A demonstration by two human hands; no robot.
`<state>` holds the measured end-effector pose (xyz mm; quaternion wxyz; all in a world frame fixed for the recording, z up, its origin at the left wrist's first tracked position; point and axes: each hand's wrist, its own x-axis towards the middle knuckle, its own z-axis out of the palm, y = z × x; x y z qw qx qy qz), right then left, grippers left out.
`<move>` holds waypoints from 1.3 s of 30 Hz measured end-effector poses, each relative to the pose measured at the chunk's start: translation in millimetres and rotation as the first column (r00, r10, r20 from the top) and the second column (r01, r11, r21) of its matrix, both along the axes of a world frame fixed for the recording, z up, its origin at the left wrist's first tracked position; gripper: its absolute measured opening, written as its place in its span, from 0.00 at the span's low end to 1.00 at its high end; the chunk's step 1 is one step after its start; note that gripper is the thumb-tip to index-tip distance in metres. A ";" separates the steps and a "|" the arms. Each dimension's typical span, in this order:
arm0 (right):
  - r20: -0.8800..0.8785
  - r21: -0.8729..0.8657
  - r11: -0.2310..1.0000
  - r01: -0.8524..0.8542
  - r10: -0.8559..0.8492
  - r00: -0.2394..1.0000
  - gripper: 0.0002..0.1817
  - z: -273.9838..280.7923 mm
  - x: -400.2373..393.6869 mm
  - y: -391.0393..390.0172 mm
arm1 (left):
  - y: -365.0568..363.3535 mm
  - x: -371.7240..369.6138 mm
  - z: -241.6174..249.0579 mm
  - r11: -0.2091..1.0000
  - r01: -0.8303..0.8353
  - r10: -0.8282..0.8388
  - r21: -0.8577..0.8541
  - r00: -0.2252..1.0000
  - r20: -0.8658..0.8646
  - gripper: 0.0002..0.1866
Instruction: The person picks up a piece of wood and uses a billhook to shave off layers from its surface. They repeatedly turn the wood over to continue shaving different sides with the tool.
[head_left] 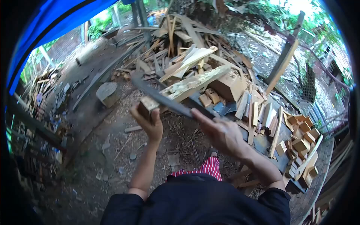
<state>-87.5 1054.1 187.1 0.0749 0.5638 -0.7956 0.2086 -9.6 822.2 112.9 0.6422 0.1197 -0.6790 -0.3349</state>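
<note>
My left hand (150,125) is closed around the near end of a squared wooden beam (200,82), its thumb up along one side. The beam slants away to the upper right, its top face rough and pale. In my right hand (222,135) is a machete (165,100), fingers wrapped round its handle and the index finger stretched forward. The dark blade, slightly blurred, points to the upper left and crosses over the beam close to my left hand.
A large heap of scrap wood (180,45) lies ahead. Cut wooden blocks (300,144) cover a low table (281,163) on the right. A stump (107,93) stands left on ground strewn with chips. A blue tarp (48,26) hangs at upper left.
</note>
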 end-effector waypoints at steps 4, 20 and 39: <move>-0.069 0.035 0.995 0.097 -0.095 0.993 0.28 -22.8 -31.2 13.4 | 10.5 0.8 -3.5 0.999 -0.015 0.013 -0.040 0.999 -0.047 0.35; 0.028 -0.164 0.981 0.102 -0.099 0.995 0.27 -38.9 -42.3 27.9 | 19.3 -24.8 13.8 0.992 -0.052 0.050 -0.118 0.999 -0.020 0.35; 0.133 -0.091 0.988 0.127 -0.114 0.985 0.23 -21.2 -49.8 32.6 | 23.3 -28.2 -8.4 0.968 0.112 -0.104 -0.223 0.993 0.050 0.38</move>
